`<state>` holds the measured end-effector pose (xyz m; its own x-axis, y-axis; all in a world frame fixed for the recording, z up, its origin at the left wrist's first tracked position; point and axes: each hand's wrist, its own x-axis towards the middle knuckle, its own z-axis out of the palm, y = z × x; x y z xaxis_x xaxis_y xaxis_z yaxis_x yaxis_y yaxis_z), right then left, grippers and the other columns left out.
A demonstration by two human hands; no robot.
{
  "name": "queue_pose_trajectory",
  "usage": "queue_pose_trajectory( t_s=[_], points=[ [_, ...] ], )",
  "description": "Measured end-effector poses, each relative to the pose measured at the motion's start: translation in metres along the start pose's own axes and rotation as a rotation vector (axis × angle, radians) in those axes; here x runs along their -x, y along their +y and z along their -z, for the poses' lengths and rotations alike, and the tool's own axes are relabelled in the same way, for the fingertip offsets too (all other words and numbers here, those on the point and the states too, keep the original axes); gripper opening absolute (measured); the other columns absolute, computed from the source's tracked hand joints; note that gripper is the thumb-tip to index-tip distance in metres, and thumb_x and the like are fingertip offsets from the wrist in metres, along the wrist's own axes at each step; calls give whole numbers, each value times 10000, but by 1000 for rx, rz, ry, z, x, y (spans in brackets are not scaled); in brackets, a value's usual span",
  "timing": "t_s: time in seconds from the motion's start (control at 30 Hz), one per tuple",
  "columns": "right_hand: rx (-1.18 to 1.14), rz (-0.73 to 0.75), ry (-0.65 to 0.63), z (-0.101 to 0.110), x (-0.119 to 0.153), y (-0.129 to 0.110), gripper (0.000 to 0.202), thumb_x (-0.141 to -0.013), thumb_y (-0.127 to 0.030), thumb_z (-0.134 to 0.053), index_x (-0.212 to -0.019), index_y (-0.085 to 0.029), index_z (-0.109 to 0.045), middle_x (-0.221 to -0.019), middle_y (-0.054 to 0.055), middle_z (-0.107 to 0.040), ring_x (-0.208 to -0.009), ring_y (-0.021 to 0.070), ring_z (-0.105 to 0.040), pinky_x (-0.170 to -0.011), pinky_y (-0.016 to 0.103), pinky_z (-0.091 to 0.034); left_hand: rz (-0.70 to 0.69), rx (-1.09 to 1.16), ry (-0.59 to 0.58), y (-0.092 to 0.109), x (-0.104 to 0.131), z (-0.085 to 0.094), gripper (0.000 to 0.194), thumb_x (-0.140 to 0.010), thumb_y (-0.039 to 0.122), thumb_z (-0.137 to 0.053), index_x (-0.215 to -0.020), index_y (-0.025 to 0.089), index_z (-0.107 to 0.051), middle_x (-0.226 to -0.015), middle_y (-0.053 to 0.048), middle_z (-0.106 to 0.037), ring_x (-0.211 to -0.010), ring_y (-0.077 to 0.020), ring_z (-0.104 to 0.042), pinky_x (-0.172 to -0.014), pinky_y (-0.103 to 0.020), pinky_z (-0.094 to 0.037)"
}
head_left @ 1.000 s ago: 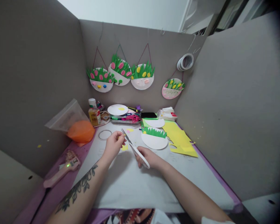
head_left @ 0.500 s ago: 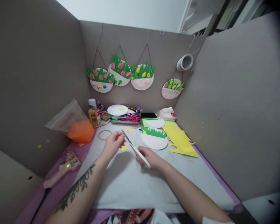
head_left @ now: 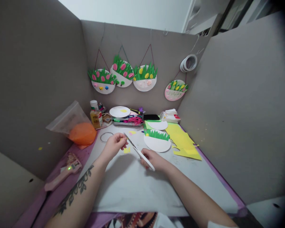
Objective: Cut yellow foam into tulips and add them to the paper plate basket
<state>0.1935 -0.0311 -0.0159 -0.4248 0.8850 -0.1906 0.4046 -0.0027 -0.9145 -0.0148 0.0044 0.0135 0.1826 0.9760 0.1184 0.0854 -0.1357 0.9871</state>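
Observation:
White-handled scissors [head_left: 144, 159] are gripped in my right hand [head_left: 153, 160], their blades pointing up and left. The blade tips are beside the fingers of my left hand [head_left: 116, 144], which are pinched together; what they hold is mostly hidden, with only a hint of yellow at the fingertips. Below them a small yellow paper scrap [head_left: 126, 150] lies on the white table cover [head_left: 137, 190]. To the right is a white paper plate [head_left: 157, 145] with a green paper grass strip. Cut yellow paper [head_left: 186, 144] lies further right.
Decorated plates [head_left: 144, 85] hang on the back panel. Along the back sit a supply tray [head_left: 128, 123], a phone [head_left: 151, 117] and a glue bottle [head_left: 96, 118]. At the left are an orange-filled bag [head_left: 82, 134] and a pink glue gun [head_left: 64, 175].
My right hand and the scissors have shifted slightly to the right. My left hand has barely moved, its fingers still pinched.

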Motion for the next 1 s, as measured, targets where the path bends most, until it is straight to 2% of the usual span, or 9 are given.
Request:
queue_pose_trajectory(
  t_s=[0.23,0.63,1.0],
  points=[
    [-21,1,0,0,-1,3,149,-602,-151,-550,-703,-185,-447,-543,-72,-516,-466,68,-459,-418,163,-335,-6,25,35,-1,-2,1,178,-700,305,-585,-779,165,-507,-630,5,-606,-555,-116,-570,-479,-207,-422],
    [-37,-20,-7,-1,1,-3,143,-598,-140,-530,-696,-187,-436,-569,-62,-527,-488,74,-469,-436,171,-362,-61,88,197,-4,0,-7,256,-647,330,-638,-794,175,-496,-676,22,-566,-609,-121,-582,-493,-203,-424],
    [-69,14,-69,-4,0,-1,127,-616,-163,-504,-727,-176,-443,-625,-47,-529,-496,80,-504,-443,183,-400,-76,139,213,-7,0,-10,230,-660,274,-631,-819,166,-504,-703,23,-581,-600,-92,-557,-581,-215,-434]
  ],
)
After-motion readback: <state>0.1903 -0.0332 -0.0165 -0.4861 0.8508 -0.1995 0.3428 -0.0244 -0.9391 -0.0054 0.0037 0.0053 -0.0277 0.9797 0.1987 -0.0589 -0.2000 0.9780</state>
